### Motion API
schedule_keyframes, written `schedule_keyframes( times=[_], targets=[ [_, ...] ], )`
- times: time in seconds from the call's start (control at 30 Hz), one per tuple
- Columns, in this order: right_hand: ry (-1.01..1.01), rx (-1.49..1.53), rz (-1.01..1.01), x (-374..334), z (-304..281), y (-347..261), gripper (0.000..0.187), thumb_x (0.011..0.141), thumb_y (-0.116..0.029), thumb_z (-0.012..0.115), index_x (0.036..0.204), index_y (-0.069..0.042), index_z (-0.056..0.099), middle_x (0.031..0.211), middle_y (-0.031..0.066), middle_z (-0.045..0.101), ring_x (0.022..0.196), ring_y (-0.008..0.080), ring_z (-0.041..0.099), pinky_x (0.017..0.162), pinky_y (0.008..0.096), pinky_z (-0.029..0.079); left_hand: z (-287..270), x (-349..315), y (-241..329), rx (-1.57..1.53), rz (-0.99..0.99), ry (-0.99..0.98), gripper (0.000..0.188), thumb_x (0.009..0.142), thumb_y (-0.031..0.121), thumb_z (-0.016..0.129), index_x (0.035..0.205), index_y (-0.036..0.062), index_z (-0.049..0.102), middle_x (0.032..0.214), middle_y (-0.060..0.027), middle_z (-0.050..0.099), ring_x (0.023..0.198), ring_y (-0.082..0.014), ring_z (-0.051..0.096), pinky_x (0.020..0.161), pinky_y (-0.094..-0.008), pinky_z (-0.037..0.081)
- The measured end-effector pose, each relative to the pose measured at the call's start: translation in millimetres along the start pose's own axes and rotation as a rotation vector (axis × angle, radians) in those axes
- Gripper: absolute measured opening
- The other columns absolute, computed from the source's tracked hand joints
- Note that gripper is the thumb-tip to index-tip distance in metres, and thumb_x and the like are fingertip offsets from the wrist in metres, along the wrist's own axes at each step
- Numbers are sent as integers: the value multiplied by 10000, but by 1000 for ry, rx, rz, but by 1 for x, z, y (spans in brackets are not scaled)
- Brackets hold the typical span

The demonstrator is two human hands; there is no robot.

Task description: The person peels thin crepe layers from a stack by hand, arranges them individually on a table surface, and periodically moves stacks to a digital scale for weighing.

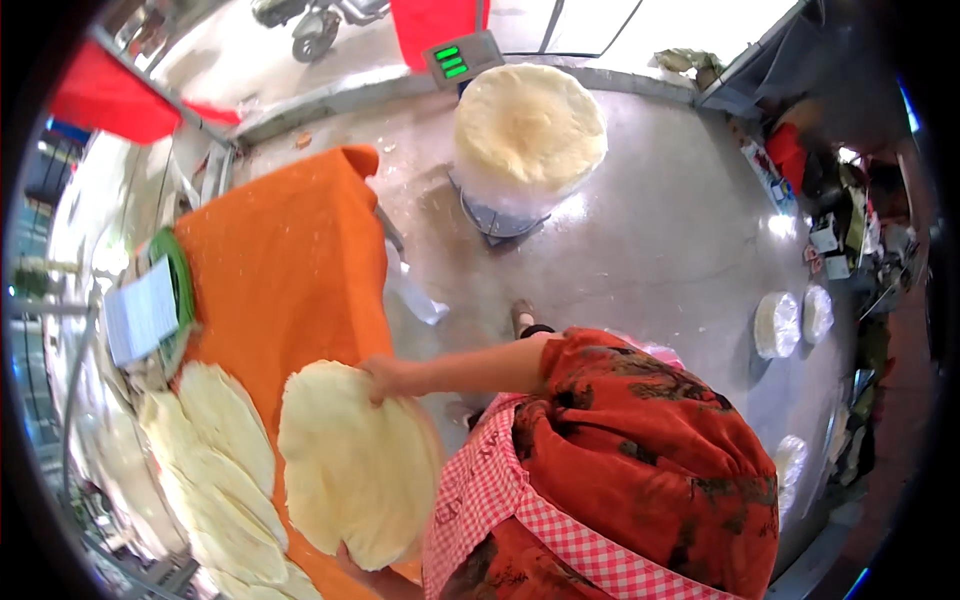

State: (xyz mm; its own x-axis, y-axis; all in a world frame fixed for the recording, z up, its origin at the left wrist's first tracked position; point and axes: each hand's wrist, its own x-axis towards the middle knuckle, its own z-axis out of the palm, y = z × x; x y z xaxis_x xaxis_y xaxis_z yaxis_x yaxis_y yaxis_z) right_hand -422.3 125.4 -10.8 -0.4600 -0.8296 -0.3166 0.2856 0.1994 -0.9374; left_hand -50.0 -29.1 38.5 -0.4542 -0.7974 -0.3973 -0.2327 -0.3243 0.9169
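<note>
A large, round, pale flatbread (355, 465) hangs between my two hands, over the edge of the orange-covered table. My right hand (388, 380) is closed on its upper edge, the thumb on top. At the lower edge my left hand (350, 560) grips the same flatbread; most of its fingers are hidden beneath. Left of it, several more flatbreads (215, 470) lie overlapping along the table's side. Farther off, a tall stack of flatbreads (530, 125), wrapped in clear plastic around its sides, stands on a scale (500, 222).
The orange cloth (290, 250) drapes over the table. A green coiled item with a pale sheet (140, 312) lies at its left edge. White plastic (418, 297) rests on the floor beside it. Wrapped round packs (777, 325) stand at right. The scale's display (462, 60) glows green.
</note>
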Motion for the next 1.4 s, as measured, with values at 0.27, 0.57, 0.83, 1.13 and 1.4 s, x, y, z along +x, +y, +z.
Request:
schedule_keyframes(
  times=[0.27, 0.57, 0.83, 1.13, 1.4],
  targets=[
    [304, 492, -247, -82, -249, -41, 493, 693, 25, 688, 1171, 29, 568, 1033, 40, 645, 938, 136, 591, 855, 314, 492, 324, 40, 133, 205, 210, -310, 596, 814, 160, 496, 1379, 49, 340, 1326, -179, 435, 1178, -308, 478, 926, -427, 459],
    [906, 639, -206, -224, -382, -45, 444, 707, 51, 629, 1147, 33, 575, 1029, 89, 654, 907, 176, 632, 818, 311, 520, 587, 101, 126, 64, -65, -669, 658, 711, -50, 529, 1328, 29, 316, 1261, -169, 458, 1133, -308, 510, 930, -408, 471],
    [1317, 612, -340, -248, -420, -59, 376, 728, 47, 630, 1099, -3, 589, 1021, 87, 663, 878, 175, 644, 791, 287, 529, 771, 135, 136, 33, -217, -1112, 612, 714, -95, 527, 1274, 61, 335, 1194, -155, 501, 1045, -278, 562, 873, -376, 511],
    [1400, 825, -272, -179, -486, 48, 400, 753, -13, 664, 1143, -17, 573, 1009, 65, 655, 915, 184, 638, 777, 310, 530, 905, 234, 72, 134, -188, -1324, 572, 740, -53, 592, 1253, 65, 370, 1120, -125, 558, 998, -213, 573, 825, -337, 509],
    [1449, 858, -15, -161, -497, 69, 461, 730, 11, 652, 1177, -4, 540, 1005, 76, 650, 835, 189, 649, 671, 290, 526, 903, 279, -31, 456, 226, -1059, 434, 714, 49, 663, 1117, 6, 508, 1079, -161, 592, 954, -277, 591, 836, -348, 461]
  ],
)
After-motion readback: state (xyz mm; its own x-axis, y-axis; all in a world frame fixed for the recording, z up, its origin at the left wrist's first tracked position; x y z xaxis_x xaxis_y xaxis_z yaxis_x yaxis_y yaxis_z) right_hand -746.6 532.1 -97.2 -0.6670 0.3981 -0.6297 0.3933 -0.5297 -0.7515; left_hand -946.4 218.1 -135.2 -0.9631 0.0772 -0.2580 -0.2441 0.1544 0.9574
